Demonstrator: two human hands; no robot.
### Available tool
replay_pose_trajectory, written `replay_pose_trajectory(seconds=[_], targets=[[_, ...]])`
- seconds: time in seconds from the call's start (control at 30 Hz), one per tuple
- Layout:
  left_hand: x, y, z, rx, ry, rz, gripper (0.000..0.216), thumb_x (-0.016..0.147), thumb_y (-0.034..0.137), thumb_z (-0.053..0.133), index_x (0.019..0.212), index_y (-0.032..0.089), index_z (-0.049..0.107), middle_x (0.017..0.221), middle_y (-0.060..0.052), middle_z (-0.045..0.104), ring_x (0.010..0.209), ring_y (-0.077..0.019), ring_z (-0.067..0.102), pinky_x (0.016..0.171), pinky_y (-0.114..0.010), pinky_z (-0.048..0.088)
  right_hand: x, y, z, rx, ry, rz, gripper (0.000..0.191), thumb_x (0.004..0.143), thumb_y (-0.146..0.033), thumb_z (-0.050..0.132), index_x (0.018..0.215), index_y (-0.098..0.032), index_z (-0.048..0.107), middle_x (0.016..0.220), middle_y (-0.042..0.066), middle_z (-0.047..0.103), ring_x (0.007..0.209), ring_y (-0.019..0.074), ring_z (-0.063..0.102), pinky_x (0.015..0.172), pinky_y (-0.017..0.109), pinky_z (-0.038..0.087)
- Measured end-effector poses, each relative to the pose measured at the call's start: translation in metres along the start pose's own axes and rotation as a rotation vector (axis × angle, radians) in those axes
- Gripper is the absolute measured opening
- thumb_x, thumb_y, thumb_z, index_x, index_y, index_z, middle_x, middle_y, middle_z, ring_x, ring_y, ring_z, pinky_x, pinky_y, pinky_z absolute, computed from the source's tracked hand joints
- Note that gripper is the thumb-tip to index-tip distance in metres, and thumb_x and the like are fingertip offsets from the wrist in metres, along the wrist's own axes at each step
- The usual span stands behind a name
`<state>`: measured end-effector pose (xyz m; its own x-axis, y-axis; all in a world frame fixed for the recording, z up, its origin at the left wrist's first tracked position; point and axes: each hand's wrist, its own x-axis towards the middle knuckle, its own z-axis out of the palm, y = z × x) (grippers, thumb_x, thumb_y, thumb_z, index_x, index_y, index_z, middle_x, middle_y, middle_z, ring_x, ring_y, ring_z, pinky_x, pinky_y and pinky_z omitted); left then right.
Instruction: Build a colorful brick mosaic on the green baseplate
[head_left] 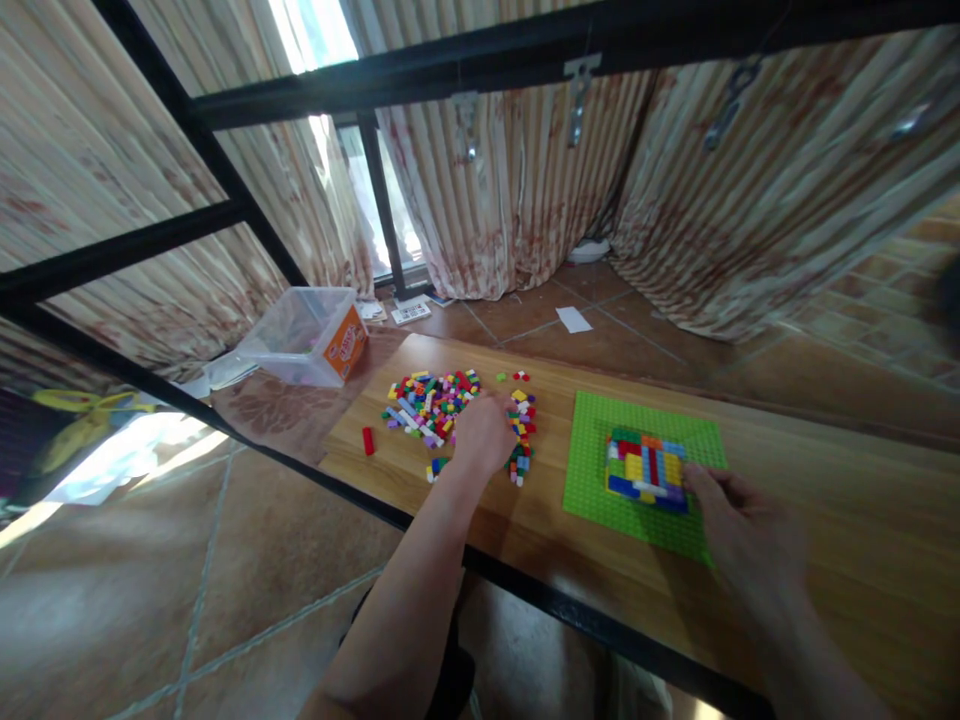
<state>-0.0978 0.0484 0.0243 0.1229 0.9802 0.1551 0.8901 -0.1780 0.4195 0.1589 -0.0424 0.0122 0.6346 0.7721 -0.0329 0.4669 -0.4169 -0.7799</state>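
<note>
My left hand [486, 436] reaches down into the right part of a pile of loose toy bricks [426, 405]. Its fingertips are hidden behind the back of the hand. A green studded baseplate [589, 460] lies to the right on the wooden table. On it sits a low, multicoloured brick build [645, 468], with red, yellow, blue, white and orange pieces showing. My right hand [731, 510] is closed at the build's right edge, its thumb and fingers on the edge. A single red brick [367, 441] lies apart, left of the pile.
A clear plastic bin [300, 330] with an orange label stands on the floor beyond the table's left end. Black metal bars [390, 85] cross above. Curtains [510, 190] hang behind. White paper [574, 320] lies on the tiled floor.
</note>
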Motion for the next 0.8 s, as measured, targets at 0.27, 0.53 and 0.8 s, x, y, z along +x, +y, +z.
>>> replay_pose_trajectory(seconds=[0.27, 0.53, 0.8], targets=[[0.013, 0.012, 0.015, 0.166, -0.021, 0.083, 0.025, 0.086, 0.011, 0.051, 0.095, 0.018, 0.073, 0.100, -0.009, 0.069, 0.098, -0.0210, 0.064, 0.088, -0.030, 0.050, -0.002, 0.000, 0.001, 0.052, -0.001, -0.045, 0.044, 0.072, -0.054, 0.059, 0.083, -0.015, 0.075, 0.071, 0.008, 0.073, 0.067, 0.0251, 0.064, 0.060, 0.033, 0.044], [0.016, 0.020, 0.017, 0.231, -0.055, 0.052, 0.025, 0.088, 0.011, 0.048, 0.097, 0.016, 0.071, 0.104, -0.011, 0.066, 0.101, -0.0227, 0.063, 0.087, -0.031, 0.050, -0.003, -0.001, -0.002, 0.101, -0.043, -0.052, 0.041, 0.072, -0.052, 0.060, 0.082, -0.017, 0.076, 0.074, 0.007, 0.074, 0.070, 0.0243, 0.066, 0.065, 0.032, 0.046], [0.021, 0.016, 0.020, 0.251, -0.025, 0.034, 0.019, 0.090, 0.016, 0.050, 0.094, 0.018, 0.068, 0.101, -0.009, 0.068, 0.097, -0.0220, 0.064, 0.084, -0.030, 0.049, 0.000, 0.006, -0.004, 0.161, -0.037, -0.100, 0.039, 0.076, -0.050, 0.060, 0.085, -0.015, 0.076, 0.077, 0.008, 0.074, 0.072, 0.0230, 0.066, 0.066, 0.032, 0.046]])
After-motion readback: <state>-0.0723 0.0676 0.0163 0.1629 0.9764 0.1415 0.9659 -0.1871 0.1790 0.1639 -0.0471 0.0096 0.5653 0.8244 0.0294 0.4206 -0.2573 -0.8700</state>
